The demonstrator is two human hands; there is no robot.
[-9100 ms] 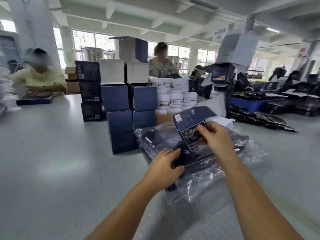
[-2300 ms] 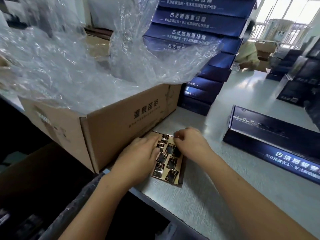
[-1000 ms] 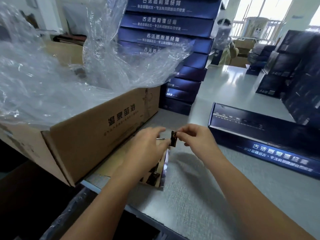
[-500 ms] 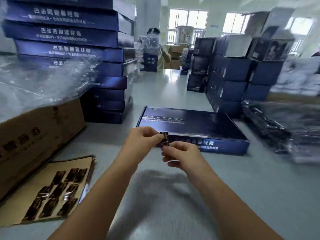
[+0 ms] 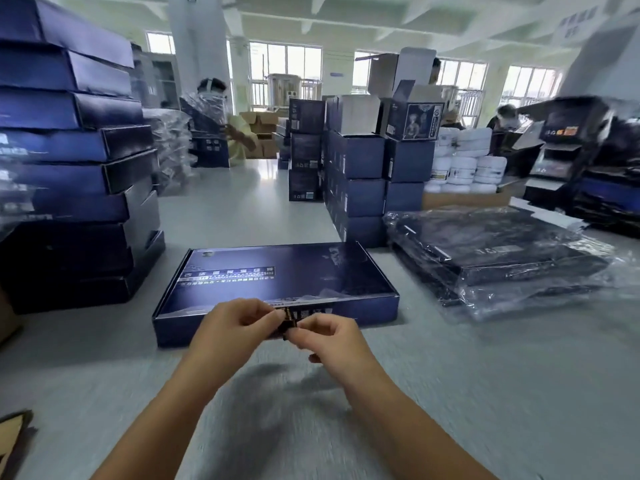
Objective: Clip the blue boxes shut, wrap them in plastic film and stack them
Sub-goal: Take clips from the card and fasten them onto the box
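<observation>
Jointly, left hand [image 5: 231,328] and right hand [image 5: 329,337] pinch a blurry, half-hidden clip [image 5: 287,317].

Body in view: two arms, entering from the lower edge of the head view.

- The left hand [image 5: 235,327] and right hand [image 5: 329,337] are bare.
- The left forearm [image 5: 166,410] and right forearm [image 5: 408,420] are bare along their whole visible length, from wrist to picture edge.
- Both forearms are slim and taper toward the wrist.
- Fingernail detail is too blurred to read.
</observation>
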